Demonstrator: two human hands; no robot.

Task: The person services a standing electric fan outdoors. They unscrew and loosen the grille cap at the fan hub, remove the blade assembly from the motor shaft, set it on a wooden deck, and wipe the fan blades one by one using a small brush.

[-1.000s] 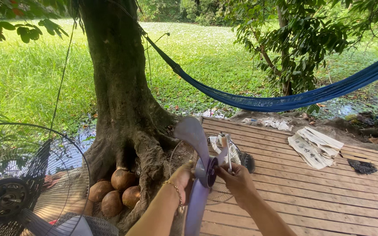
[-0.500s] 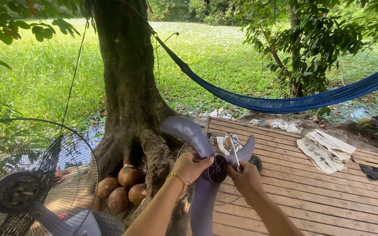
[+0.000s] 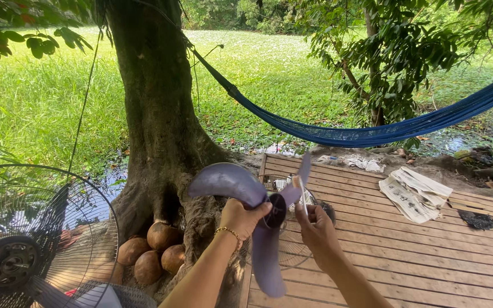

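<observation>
While both hands hold it up above the wooden deck (image 3: 406, 256), the purple fan blade (image 3: 255, 208) sits at centre frame, just in front of the tree trunk (image 3: 155, 125). Left hand (image 3: 242, 217) has fingers curled shut around the base of the upper-left vane, gold bracelet (image 3: 227, 231) at the wrist. Right hand (image 3: 319, 228) is cupped against the dark hub (image 3: 276, 211) from the right, fingers partly closed; how firmly it grips, cannot tell. One vane points down, one up-left, a narrow one up-right. Wire fan guard with motor (image 3: 27, 245) stands at lower left, apart from the hands. Brown coconuts (image 3: 152, 251) lie at the trunk's roots. A second wire grille (image 3: 292, 239) rests on the deck behind the blade. Folded newspaper (image 3: 417, 194) lies further right, small dark brush (image 3: 477, 219) beside it. Blue hammock (image 3: 372, 131) hangs over grass beyond.
</observation>
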